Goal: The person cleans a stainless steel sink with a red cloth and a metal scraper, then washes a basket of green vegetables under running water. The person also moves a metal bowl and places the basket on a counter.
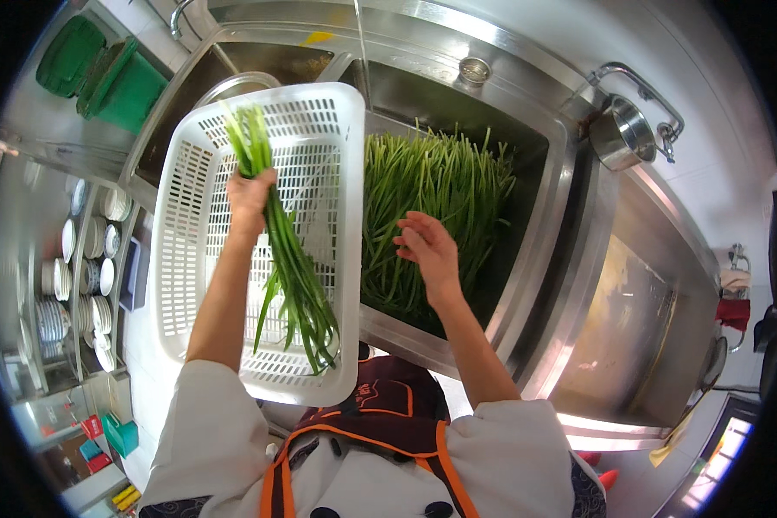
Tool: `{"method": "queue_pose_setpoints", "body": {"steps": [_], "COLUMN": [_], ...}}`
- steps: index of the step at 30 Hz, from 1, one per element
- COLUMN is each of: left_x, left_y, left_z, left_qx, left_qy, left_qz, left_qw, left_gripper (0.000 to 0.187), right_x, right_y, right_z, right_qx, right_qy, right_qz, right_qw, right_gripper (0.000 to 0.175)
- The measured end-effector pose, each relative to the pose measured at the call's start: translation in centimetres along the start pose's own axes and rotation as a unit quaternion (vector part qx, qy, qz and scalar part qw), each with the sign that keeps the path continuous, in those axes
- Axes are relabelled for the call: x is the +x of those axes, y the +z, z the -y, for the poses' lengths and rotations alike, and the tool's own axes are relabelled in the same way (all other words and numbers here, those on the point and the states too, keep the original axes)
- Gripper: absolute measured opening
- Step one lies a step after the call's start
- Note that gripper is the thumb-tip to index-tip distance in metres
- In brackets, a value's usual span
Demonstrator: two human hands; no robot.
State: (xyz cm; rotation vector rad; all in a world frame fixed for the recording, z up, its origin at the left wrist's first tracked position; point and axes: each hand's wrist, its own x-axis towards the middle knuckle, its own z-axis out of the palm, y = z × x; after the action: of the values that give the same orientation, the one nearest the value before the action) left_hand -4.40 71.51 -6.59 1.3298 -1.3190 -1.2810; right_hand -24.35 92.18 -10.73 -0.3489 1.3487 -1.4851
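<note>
My left hand grips a bunch of long green garlic chives near its pale stem ends. The leaf ends hang towards me over a white slotted plastic basket, which is otherwise bare inside. The basket rests across the left part of the sink. To its right, a thick mass of the same chives fills much of a stainless steel sink basin, stem ends pointing away from me. Above the near part of that mass is my right hand, fingers loosely curled and apart, with nothing in it.
A thin stream of water runs down behind the basket. A round bowl is partly hidden in the left basin. Right of the sink hang a steel pot and a tap. Shelved plates and a green bin stand left.
</note>
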Motion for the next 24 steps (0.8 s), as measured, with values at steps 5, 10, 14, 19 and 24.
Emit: {"method": "queue_pose_setpoints", "body": {"steps": [5,10,14,19,24], "left_x": [-4.2,-7.3,-7.5,-2.9,-1.0], "left_y": [2.9,12.6,17.9,13.2,-1.3], "left_z": [-14.9,-21.7,-22.2,-14.7,-0.7], "left_qx": [-0.060,-0.088,-0.046,0.162,0.498], "left_qy": [0.068,0.090,0.083,0.268,0.174], "left_qz": [0.145,0.302,0.393,0.249,0.081], "left_qw": [0.985,0.945,0.915,0.916,0.846], "left_gripper": [0.029,0.031,0.048,0.040,0.030], "right_x": [-2.6,-3.7,-3.9,-0.7,4.7], "right_y": [5.0,9.3,6.3,-0.5,-6.7], "right_z": [6.7,13.7,15.9,12.3,5.7], "right_qx": [-0.073,-0.004,0.133,0.038,-0.057], "right_qy": [-0.324,-0.386,-0.261,-0.171,0.010], "right_qz": [0.141,0.133,0.028,-0.091,-0.067], "right_qw": [0.933,0.913,0.956,0.980,0.996], "right_gripper": [0.066,0.080,0.029,0.029,0.046]}}
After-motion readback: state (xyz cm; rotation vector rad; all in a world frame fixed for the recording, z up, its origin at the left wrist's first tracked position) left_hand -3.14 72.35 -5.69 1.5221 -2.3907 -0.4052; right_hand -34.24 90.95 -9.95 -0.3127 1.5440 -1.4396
